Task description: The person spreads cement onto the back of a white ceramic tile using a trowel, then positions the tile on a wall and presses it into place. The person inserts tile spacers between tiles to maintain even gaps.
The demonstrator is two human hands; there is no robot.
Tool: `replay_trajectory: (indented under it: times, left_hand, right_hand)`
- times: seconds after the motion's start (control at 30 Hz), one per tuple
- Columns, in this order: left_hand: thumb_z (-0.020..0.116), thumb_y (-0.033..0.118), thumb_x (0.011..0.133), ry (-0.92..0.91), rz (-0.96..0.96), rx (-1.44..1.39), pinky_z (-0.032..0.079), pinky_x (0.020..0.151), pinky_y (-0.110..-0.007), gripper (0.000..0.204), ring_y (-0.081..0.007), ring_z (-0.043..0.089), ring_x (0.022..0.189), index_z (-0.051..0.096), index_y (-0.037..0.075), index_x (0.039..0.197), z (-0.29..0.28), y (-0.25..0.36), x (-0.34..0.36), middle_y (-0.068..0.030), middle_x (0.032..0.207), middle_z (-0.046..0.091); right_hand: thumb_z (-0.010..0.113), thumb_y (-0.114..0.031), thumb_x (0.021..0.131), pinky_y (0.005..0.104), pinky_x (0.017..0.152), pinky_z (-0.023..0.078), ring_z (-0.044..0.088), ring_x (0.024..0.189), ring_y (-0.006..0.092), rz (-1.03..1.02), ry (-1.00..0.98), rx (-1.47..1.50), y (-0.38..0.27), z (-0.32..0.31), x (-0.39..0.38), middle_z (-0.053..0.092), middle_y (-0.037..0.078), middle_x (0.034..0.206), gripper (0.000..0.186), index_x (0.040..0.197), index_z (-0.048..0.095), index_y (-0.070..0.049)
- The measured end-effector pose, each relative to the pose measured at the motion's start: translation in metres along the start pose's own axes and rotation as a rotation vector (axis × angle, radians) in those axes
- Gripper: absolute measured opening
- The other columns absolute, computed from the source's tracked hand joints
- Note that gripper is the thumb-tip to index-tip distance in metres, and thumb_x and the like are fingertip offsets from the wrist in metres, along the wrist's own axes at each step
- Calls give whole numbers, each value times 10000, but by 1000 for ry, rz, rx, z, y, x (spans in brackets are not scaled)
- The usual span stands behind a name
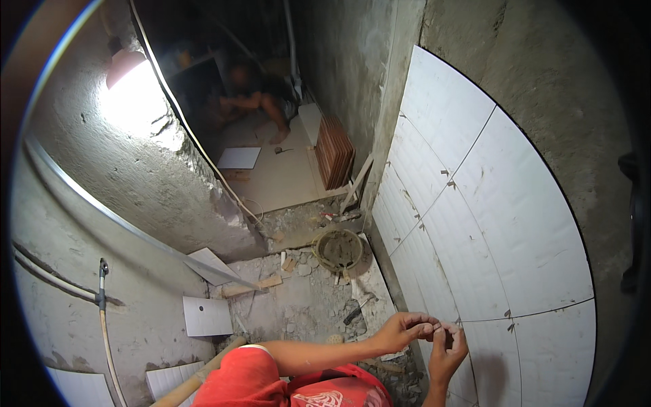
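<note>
My left hand (409, 332) reaches across from the lower edge, its fingers closed in a pinch. My right hand (447, 347) meets it fingertip to fingertip, also pinched. Whatever is between the fingers is too small to make out. Both hands are in front of the white wall tiles (536, 203), near the lower rows. Small clips (446, 178) stick out of the joints between the tiles.
A bucket of wet mortar (338, 250) stands on the rubble floor (271, 308). Nearby lies a hammer (358, 309). Stacked tiles (332, 152) lean beyond the doorway, where another person (261, 102) sits low. A lamp (132, 74) glows at left; a metal bar (129, 220) slants across.
</note>
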State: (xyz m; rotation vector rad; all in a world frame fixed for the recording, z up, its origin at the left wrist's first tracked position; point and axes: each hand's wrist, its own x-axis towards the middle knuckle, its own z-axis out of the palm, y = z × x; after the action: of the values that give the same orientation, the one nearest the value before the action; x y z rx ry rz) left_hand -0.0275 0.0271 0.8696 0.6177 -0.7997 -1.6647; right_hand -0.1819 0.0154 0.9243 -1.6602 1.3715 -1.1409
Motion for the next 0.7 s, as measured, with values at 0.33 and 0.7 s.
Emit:
replay_trajectory:
  times: [0.33, 0.7]
  left_hand:
    - [666, 128, 1021, 169, 190, 506, 562, 778, -280, 214, -116, 686, 867, 731, -10, 1171, -1, 29, -9, -60, 920, 712]
    - [685, 161, 1011, 179, 188, 463, 547, 721, -272, 209, -96, 669, 801, 736, -14, 1112, 0, 38, -19, -56, 902, 708]
  right_hand:
    - [653, -20, 973, 282, 666, 587, 687, 748, 139, 70, -5, 168, -30, 18, -2, 693, 103, 893, 111, 1031, 651, 74]
    - [671, -29, 972, 279, 650, 571, 685, 704, 148, 42, 101, 139, -30, 26, -17, 700, 99, 884, 87, 995, 651, 52]
